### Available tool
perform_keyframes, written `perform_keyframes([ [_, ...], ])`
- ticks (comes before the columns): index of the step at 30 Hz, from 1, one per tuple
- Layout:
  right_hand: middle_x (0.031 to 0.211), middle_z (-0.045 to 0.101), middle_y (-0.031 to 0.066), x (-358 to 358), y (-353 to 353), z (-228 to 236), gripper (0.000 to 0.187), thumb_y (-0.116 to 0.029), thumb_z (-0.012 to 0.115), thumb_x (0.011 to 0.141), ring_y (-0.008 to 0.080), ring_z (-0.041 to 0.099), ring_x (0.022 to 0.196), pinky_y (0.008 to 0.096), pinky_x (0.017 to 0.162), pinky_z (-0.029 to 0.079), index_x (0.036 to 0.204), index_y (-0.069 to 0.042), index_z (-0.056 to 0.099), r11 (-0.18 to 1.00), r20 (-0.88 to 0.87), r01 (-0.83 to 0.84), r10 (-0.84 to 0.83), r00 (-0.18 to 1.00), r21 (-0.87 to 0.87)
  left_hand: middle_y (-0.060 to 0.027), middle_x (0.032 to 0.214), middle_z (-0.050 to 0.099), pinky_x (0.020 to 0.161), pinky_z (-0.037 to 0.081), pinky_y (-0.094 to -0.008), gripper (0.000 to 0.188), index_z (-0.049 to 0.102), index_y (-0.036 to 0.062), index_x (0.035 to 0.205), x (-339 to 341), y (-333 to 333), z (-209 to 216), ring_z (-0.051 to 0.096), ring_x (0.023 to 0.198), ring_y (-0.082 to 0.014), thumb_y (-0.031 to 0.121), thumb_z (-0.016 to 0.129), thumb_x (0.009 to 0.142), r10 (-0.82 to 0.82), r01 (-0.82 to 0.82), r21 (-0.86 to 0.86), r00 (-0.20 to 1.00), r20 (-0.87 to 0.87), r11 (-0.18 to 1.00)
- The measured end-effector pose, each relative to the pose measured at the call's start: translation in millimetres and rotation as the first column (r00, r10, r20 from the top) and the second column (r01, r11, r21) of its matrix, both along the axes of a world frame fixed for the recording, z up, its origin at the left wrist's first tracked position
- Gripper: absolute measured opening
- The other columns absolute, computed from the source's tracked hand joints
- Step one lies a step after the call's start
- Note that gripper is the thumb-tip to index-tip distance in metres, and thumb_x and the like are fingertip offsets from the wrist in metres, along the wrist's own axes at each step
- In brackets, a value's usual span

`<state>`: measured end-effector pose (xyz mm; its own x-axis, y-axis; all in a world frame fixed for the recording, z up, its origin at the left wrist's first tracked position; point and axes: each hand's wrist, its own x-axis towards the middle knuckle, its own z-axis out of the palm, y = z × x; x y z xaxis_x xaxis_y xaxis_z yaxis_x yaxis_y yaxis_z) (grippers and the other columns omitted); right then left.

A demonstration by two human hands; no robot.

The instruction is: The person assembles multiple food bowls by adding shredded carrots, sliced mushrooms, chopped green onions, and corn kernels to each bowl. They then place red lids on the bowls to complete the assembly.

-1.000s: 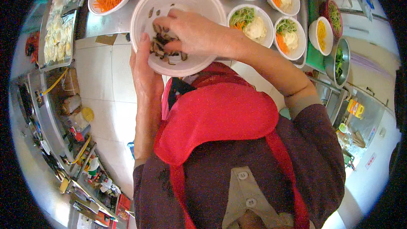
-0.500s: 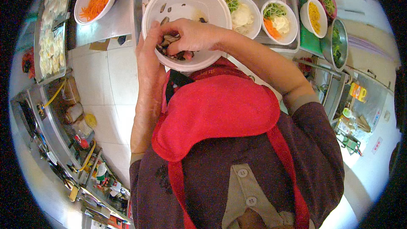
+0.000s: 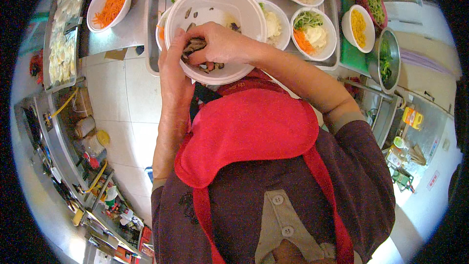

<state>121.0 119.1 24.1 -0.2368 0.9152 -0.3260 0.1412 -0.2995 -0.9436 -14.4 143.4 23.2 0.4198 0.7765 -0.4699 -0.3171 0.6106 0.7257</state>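
Under the right hand (image 3: 217, 41), bunched on sliced mushrooms (image 3: 195, 46), is the white bowl (image 3: 220, 5), its rim gripped by the left hand (image 3: 174, 68); gathering seems the step, lifting wants a snug pinch.

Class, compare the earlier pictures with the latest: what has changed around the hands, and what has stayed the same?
The held white bowl has shifted right, farther from the carrot bowl. Inside it, the right hand has moved slightly toward the person, its fingers still among the dark slices. Nothing was visibly let go. The left hand stays on the white bowl's left side.
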Motion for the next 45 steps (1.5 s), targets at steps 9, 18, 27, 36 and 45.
perform_keyframes([
  [9, 0.083, 0.059, 0.0029, 32, -9, 2, 0.037, -0.010, 0.064, 0.070, 0.0089, 0.055, 0.064, 0.0223, 0.058, 0.044, 0.104, -0.001, 0.056, 0.980, -0.385, -0.147, 0.084, 0.919, -0.138, -0.0117, 0.106, 0.057, 0.075, 0.049, -0.0307, 0.041, 0.047, 0.0003, 0.118, 24, -23, 2, 0.057, 0.093, -0.0192, 0.030, 0.051, 0.089, 0.107, -0.074, 0.159, 0.971, -0.212, 0.985],
  [18, 0.082, 0.059, 0.0040, 51, -15, -2, 0.029, -0.007, 0.064, 0.075, 0.0084, 0.055, 0.061, 0.0198, 0.052, 0.044, 0.101, -0.003, 0.055, 0.940, -0.570, -0.178, -0.021, 0.821, -0.291, -0.0103, 0.108, 0.055, 0.078, 0.046, -0.0316, 0.049, 0.045, 0.0011, 0.120, 37, -36, -1, 0.055, 0.093, -0.0188, 0.042, 0.039, 0.093, 0.052, -0.031, 0.090, 0.968, -0.245, 0.995],
  [27, 0.080, 0.060, 0.0076, 161, 13, -21, 0.018, -0.005, 0.060, 0.074, 0.0147, 0.059, 0.067, 0.0251, 0.060, 0.048, 0.092, -0.002, 0.058, 0.982, -0.457, 0.187, -0.183, 0.871, -0.037, -0.0153, 0.132, 0.039, 0.100, 0.032, -0.0417, 0.058, 0.029, 0.0022, 0.134, 24, -51, 1, 0.039, 0.121, -0.0280, 0.043, 0.037, 0.093, 0.280, -0.276, 0.049, 0.950, -0.137, 0.960],
  [36, 0.084, 0.062, 0.0111, 203, 63, -89, 0.024, -0.010, 0.062, 0.074, 0.0220, 0.060, 0.075, 0.0319, 0.064, 0.049, 0.097, -0.004, 0.059, 0.893, 0.656, -0.154, -0.184, 0.732, 0.423, -0.0163, 0.134, 0.035, 0.100, 0.033, -0.0435, 0.058, 0.025, 0.0048, 0.136, 3, -67, 2, 0.038, 0.122, -0.0292, 0.040, 0.040, 0.092, 0.402, -0.405, 0.010, 0.902, -0.157, 0.914],
  [45, 0.085, 0.063, 0.0130, 205, 51, -85, 0.028, -0.005, 0.065, 0.069, 0.0272, 0.061, 0.076, 0.0344, 0.070, 0.049, 0.097, -0.006, 0.063, 0.835, 0.706, -0.203, -0.274, 0.653, 0.511, -0.0167, 0.134, 0.036, 0.100, 0.033, -0.0452, 0.059, 0.027, 0.0039, 0.135, -3, -79, -4, 0.038, 0.122, -0.0304, 0.041, 0.040, 0.092, 0.428, -0.437, -0.011, 0.885, -0.182, 0.899],
])
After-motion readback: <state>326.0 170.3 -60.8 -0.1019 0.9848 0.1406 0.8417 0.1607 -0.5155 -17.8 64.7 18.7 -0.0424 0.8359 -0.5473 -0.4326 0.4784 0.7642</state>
